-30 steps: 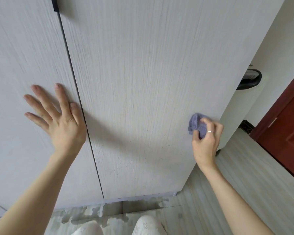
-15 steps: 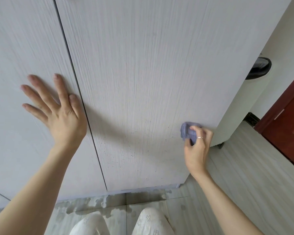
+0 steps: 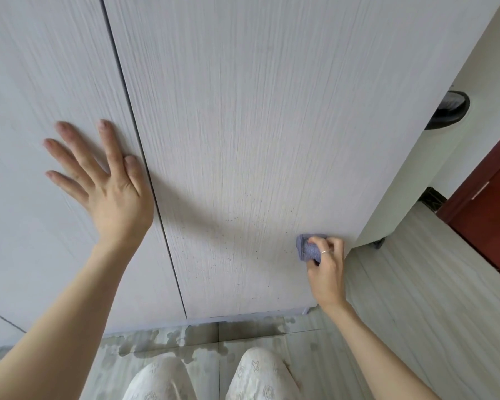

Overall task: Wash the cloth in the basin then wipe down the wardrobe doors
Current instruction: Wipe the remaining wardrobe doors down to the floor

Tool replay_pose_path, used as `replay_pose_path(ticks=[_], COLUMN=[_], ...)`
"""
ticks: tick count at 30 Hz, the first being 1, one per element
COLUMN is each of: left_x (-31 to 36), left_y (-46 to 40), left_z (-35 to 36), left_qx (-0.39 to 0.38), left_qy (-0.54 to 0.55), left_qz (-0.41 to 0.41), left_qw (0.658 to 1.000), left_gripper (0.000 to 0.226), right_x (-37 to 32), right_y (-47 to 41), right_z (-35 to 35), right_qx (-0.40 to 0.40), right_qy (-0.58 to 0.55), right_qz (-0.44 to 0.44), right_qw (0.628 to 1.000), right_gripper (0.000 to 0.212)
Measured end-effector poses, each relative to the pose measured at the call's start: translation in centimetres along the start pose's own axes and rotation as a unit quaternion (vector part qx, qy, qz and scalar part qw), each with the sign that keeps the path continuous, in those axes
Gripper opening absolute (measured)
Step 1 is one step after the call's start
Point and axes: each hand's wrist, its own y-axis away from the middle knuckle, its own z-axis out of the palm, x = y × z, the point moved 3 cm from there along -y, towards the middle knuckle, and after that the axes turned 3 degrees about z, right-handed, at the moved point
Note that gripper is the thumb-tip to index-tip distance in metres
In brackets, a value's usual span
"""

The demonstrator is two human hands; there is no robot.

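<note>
- In front of the person, the right wardrobe door [image 3: 257, 125], pale with fine wood grain, fills most of the view; small dark specks show on its lower part.
- The left wardrobe door [image 3: 41, 82] stands beside it, with a thin dark seam between them.
- The tiled floor [image 3: 416, 313] has wet patches just below the doors.
- A dark red door [image 3: 491, 220] is at the far right.
- The left hand [image 3: 107, 186] lies flat on the left door, fingers spread and straight.
- The right hand [image 3: 326, 264], wearing a ring, has its fingers curled around the cloth.
- The bunched purple cloth [image 3: 308, 248] touches the right door near its lower right edge.
</note>
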Motion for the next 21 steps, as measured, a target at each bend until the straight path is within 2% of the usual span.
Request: replay_pose_path(ticks=[3, 6, 8, 10, 13, 19, 21], left_x=[0.0, 0.1, -0.1, -0.1, -0.1, 0.1, 0.1], left_y=[0.0, 0.0, 0.0, 0.0, 0.0, 0.1, 0.1], left_z=[0.1, 0.0, 0.0, 0.0, 0.1, 0.0, 0.0], left_qx=[0.005, 0.001, -0.002, 0.0, 0.001, 0.001, -0.002], left_qy=[-0.001, 0.0, -0.001, -0.005, -0.008, -0.01, -0.009], left_qz=[-0.001, -0.001, -0.001, 0.001, 0.001, -0.004, -0.006], left_qw=[1.0, 1.0, 1.0, 1.0, 1.0, 1.0, 1.0], left_gripper=[0.051, 0.052, 0.052, 0.052, 0.052, 0.052, 0.052], right_x=[-3.5, -5.5, -5.3, -4.2, -2.8, -3.6, -3.1], right_y=[-2.6, -4.1, -3.3, -1.7, 0.0, 0.0, 0.5], right_z=[-1.6, -2.2, -1.7, -1.0, -0.4, 1.0, 1.6], right_qx=[0.071, 0.123, 0.118, 0.073, 0.022, 0.089, 0.08], right_qy=[-0.04, -0.064, -0.061, -0.053, -0.056, -0.106, -0.089], right_qz=[-0.043, -0.037, -0.058, -0.079, -0.053, 0.032, 0.034], right_qw=[0.996, 0.99, 0.989, 0.993, 0.997, 0.99, 0.992], right_gripper=[0.045, 0.038, 0.041, 0.043, 0.044, 0.026, 0.03])
